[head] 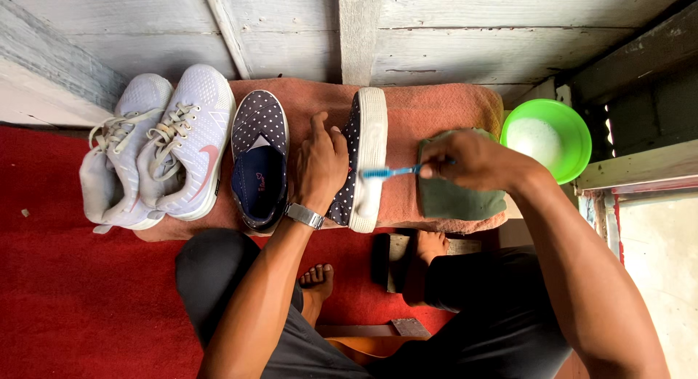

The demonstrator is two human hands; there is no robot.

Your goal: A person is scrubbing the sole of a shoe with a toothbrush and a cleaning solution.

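Note:
My left hand (320,164) grips a navy polka-dot slip-on shoe (361,157) tipped on its side, its white sole facing right. In my right hand (465,161) is a blue toothbrush (389,172), whose bristles touch the white sole. The matching navy dotted shoe (259,157) lies upright just left of my left hand. Both shoes rest on an orange towel (436,106). A folded green cloth (458,197) lies under my right hand. A watch is on my left wrist.
A pair of white lace-up sneakers (156,150) sits at the towel's left end. At the right stands a green bowl (552,135) holding whitish foamy liquid. Red carpet (80,299) covers the floor; grey wooden planks (472,45) rise behind. My bare feet rest below.

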